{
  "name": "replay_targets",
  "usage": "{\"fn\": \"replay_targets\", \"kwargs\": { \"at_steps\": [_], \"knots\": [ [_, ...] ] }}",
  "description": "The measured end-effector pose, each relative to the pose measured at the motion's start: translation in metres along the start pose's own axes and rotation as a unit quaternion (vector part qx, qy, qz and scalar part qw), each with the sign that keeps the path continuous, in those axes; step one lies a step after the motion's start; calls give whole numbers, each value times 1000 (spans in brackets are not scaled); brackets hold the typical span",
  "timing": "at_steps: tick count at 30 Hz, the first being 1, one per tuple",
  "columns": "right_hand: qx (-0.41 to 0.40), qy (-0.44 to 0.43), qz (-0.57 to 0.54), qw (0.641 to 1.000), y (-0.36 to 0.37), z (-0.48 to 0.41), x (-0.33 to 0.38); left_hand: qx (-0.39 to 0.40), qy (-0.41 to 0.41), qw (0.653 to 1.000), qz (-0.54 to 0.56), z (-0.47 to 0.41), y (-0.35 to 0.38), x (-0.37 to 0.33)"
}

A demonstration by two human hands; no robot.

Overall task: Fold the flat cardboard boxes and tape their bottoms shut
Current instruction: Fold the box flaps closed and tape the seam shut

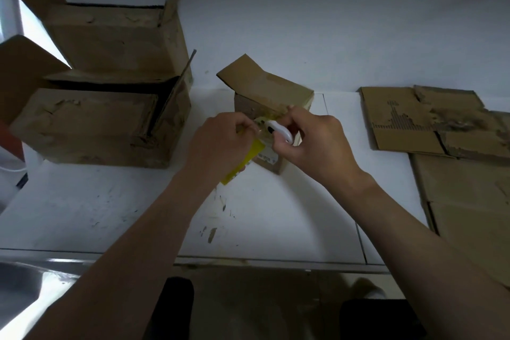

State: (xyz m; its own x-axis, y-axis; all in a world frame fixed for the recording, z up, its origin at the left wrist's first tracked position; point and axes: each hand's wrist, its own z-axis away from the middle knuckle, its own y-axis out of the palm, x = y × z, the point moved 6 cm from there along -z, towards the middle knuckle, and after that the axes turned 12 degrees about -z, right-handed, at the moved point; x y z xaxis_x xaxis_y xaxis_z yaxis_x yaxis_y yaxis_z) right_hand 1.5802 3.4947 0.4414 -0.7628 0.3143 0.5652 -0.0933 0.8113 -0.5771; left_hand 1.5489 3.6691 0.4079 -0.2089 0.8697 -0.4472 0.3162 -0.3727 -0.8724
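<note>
Taping step: left hand [220, 141] pinches yellow tape [249, 156] by the small box [271, 96], right hand [314, 146] grips a white cutter [281, 132]; next likely needs a clean cut.

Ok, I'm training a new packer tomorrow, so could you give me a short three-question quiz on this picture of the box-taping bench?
1. True or false: the left hand pinches a yellow strip close to the small brown cardboard box.
2. Multiple choice: the right hand grips
A) a white oval plastic tool
B) a black marker
C) a steel ruler
3. Fill in: the flat brown cardboard sheets lie to the ____ of the small box.

Key: 1 true; 2 A; 3 right.
</note>
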Motion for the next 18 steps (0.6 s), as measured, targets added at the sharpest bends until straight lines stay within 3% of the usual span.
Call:
{"fn": "replay_targets", "kwargs": {
  "at_steps": [9, 15, 18],
  "knots": [
    [9, -43, 70, 997, 7, -3, 9, 0, -1, 1000, -7, 0, -1, -1],
    [126, -34, 83, 988, 10, -2, -7, 3, -14, 1000, -20, -1, -3, 5],
    [122, -58, 86, 987, 3, 4, -9, 7, -18, 999, -31, -1, -3, 9]
  ]
}}
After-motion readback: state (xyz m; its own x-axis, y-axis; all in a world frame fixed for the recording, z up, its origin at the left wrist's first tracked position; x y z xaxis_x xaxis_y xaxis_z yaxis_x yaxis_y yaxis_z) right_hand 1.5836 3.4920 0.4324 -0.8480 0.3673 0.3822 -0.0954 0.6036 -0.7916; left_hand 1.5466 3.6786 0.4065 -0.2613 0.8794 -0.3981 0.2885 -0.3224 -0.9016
